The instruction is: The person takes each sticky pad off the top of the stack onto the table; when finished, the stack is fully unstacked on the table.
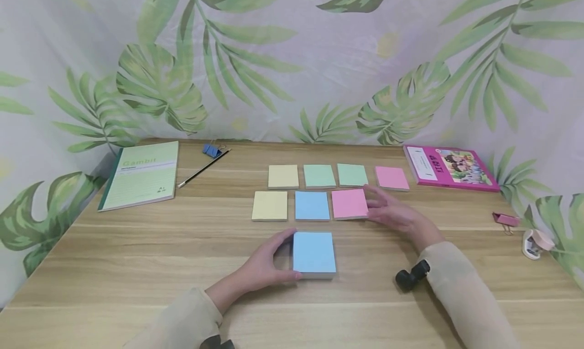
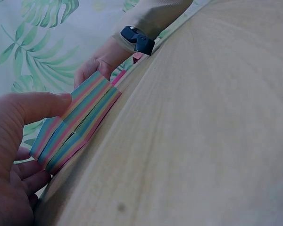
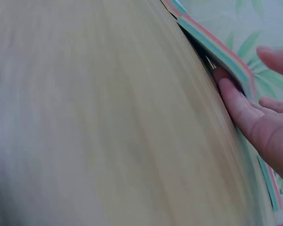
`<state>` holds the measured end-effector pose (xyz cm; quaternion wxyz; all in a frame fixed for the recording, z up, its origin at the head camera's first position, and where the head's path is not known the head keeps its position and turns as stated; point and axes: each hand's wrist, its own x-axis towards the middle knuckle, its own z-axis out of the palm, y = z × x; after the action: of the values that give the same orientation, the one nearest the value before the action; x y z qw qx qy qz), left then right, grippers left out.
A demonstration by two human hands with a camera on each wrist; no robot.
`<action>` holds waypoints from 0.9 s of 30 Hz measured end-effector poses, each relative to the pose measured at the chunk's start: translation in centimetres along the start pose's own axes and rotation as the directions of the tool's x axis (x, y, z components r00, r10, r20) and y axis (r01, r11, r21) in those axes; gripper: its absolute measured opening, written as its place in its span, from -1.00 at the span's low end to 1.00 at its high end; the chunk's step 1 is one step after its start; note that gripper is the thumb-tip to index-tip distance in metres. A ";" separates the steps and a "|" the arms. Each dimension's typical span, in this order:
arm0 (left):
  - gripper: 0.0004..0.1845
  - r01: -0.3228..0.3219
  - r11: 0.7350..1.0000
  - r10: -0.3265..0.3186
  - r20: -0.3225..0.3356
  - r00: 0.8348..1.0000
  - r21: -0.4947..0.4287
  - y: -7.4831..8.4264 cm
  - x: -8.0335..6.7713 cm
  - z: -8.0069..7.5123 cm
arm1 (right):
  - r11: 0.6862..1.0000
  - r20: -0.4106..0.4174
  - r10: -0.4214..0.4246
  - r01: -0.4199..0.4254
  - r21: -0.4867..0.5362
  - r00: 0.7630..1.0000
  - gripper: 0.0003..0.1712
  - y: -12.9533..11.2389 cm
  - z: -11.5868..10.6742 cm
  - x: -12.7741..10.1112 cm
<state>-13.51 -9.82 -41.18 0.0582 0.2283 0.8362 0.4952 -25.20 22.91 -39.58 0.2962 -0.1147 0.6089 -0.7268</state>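
A thick pad of sticky notes with a blue top sheet lies near the table's front. My left hand grips its left side, thumb at the near corner and fingers at the far one. In the left wrist view the thumb lies on the pad's striped edge. My right hand lies flat on the table, and its straight fingers touch the right edge of a pink pad. The right wrist view shows those fingers against that pad's striped side.
Other pads lie in two rows: yellow, green, green, pink, then yellow and blue. A green notebook, pen and blue clip are at the left. A pink book, pink clip and tape roll are at the right.
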 end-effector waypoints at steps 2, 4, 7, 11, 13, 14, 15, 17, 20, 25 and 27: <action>-0.04 0.000 1.000 0.000 0.004 1.000 -0.004 0.0 0.0 0.0 | 0.999 -0.019 -0.003 0.002 -0.044 1.000 -0.13 -0.3 -0.2 -0.6; -0.04 0.002 1.000 -0.001 0.011 1.000 -0.006 0.0 0.0 0.0 | 0.994 -0.033 -0.020 0.017 -0.111 0.999 -0.16 -0.7 -0.3 -1.3; -0.04 -0.003 1.000 0.003 0.009 1.000 0.008 0.0 0.0 -0.1 | 0.970 -0.046 -0.070 0.058 -0.235 0.996 -0.20 -1.4 0.0 -2.4; -0.04 -0.016 0.998 0.016 -0.010 1.000 0.068 0.1 -0.1 -0.3 | 0.929 0.015 -0.134 0.131 -0.347 0.991 -0.27 -1.8 2.0 -3.4; -0.03 -0.029 0.992 0.031 -0.018 0.999 0.119 0.1 -0.1 -0.3 | 0.914 0.085 -0.140 0.162 -0.371 0.986 -0.27 -1.5 3.4 -3.5; -0.01 -0.031 0.988 0.034 -0.017 0.999 0.151 0.1 -0.1 -0.3 | 0.906 0.122 -0.138 0.175 -0.385 0.983 -0.27 -1.3 4.2 -3.5; 0.00 -0.036 0.982 0.039 -0.018 0.999 0.183 0.1 0.0 -0.3 | 0.897 0.157 -0.130 0.183 -0.403 0.979 -0.27 -0.9 5.0 -3.4; 0.02 -0.043 0.969 0.048 -0.015 0.999 0.243 0.0 -0.1 -0.2 | 0.877 0.213 -0.104 0.191 -0.441 0.972 -0.24 -0.2 6.4 -3.2; 0.04 -0.048 0.950 0.056 -0.020 0.998 0.307 -0.1 0.0 0.0 | 0.830 0.219 -0.064 0.173 -0.530 0.974 -0.20 0.9 8.1 -2.8; 0.03 -0.047 0.941 0.066 -0.048 0.997 0.334 -0.1 0.0 0.3 | 0.759 0.156 -0.055 0.143 -0.635 0.986 -0.08 2.1 9.8 -2.5; 0.02 -0.041 0.939 0.062 -0.053 0.997 0.341 0.0 0.0 0.3 | 0.727 0.146 -0.060 0.143 -0.671 0.987 -0.02 2.4 10.3 -2.6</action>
<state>-13.38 -9.56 -41.35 -0.0212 0.2410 0.9042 0.3520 -17.06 15.78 -38.98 0.2280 -0.2896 0.8071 -0.4613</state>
